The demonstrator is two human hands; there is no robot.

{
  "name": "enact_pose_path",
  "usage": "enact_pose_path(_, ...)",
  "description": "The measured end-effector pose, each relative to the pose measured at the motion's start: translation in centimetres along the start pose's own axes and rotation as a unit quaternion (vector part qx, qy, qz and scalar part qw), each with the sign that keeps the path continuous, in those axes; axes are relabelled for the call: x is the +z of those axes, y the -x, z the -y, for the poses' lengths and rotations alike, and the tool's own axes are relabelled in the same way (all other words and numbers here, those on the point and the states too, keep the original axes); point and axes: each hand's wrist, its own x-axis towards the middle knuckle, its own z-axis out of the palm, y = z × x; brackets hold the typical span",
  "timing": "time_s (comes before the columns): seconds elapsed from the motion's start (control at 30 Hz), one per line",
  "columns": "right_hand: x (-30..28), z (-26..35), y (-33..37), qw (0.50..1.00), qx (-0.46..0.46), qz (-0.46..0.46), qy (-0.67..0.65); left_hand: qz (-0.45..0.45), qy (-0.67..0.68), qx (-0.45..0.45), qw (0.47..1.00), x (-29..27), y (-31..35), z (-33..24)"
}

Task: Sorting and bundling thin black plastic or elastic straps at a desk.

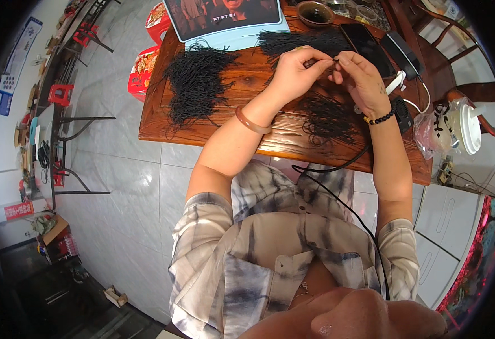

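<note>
My left hand (299, 70) and my right hand (361, 79) meet above the wooden table (247, 127), their fingertips pinched close together. Something thin and dark shows between them, too small to make out. Under and in front of my hands lies a loose bunch of black cords (327, 120). A thicker heap of black cords (197, 85) covers the table's left part. Behind my hands, another bundle of black cords (301, 43) stretches across the far side.
A tablet (225, 17) on a light blue stand plays a video at the back. A brown bowl (315, 13), a dark phone (366, 45) and a charger with white plug (395, 82) stand right. A black cable (338, 167) crosses the front edge. A lidded cup (469, 130) is at far right.
</note>
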Motion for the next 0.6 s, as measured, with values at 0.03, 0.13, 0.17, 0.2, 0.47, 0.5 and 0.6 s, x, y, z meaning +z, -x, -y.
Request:
enact_pose_path(0.03, -0.1, 0.0, 0.1, 0.999, 0.001, -0.027, 0.019, -0.002, -0.003, -0.001, 1.000, 0.0, 0.0, -0.3)
enact_pose_path(0.13, 0.3, 0.3, 0.4, 0.992, -0.053, -0.035, 0.105, 0.041, 0.115, -0.120, 0.985, 0.0, 0.1, -1.0)
enact_pose_path(0.17, 0.4, 0.2, 0.4, 0.989, -0.065, -0.039, 0.130, 0.050, 0.142, -0.112, 0.982, 0.0, 0.1, -0.6)
enact_pose_path(0.2, 0.3, 0.2, 0.4, 0.989, -0.064, -0.037, 0.130, 0.060, 0.170, -0.104, 0.978, 0.0, 0.0, -0.5)
enact_pose_path(0.47, -0.2, 0.1, 0.4, 0.991, -0.057, -0.033, 0.117, 0.079, 0.198, -0.130, 0.968, -0.3, 0.0, -1.1)
enact_pose_path(0.5, -0.3, 0.2, 0.4, 0.991, -0.058, -0.034, 0.118, 0.077, 0.209, -0.141, 0.965, -0.4, 0.0, -1.4)
enact_pose_path(0.6, -0.4, 0.4, 0.4, 0.999, -0.031, -0.024, 0.015, 0.078, 0.217, -0.143, 0.962, -0.6, 0.0, -1.7)
